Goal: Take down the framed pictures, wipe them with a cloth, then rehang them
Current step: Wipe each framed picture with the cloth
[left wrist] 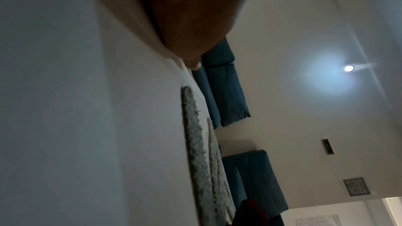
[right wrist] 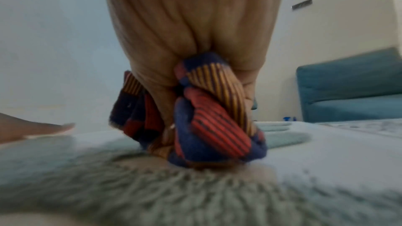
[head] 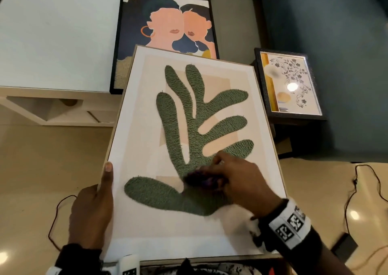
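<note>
Nearest the wearer, the large light-wood-framed picture with a tufted green leaf shape on a cream ground (head: 189,140) lay tilted up toward the viewer, its lower edge close to the body. The left hand (head: 92,209) gripped the frame's left edge, thumb laid flat along the front border and the remaining fingers hidden behind it. The right hand (head: 237,178) had its fingers curled tight round a bunched cloth striped in red, navy and yellow (right wrist: 208,118), pressed onto the lower part of the leaf shape; the right wrist view showed the cloth touching the pile, though motion blur hid finer detail. The picture was judged stiff and broad but probably not heavy, since one hand steadied it; the rigid outer frame was the sound place to take hold, at two opposite edges for rehanging. The raised pile looked soft and liable to snag or shed under hard rubbing, so light pressure seemed advisable. Beyond it, a black-framed print of two faces in peach and navy (head: 165,37) leaned against a white cabinet (head: 56,37), and a small dark-framed floral panel (head: 289,83) stood to the right against a dark blue wall (head: 336,22), both well apart from either hand.
</note>
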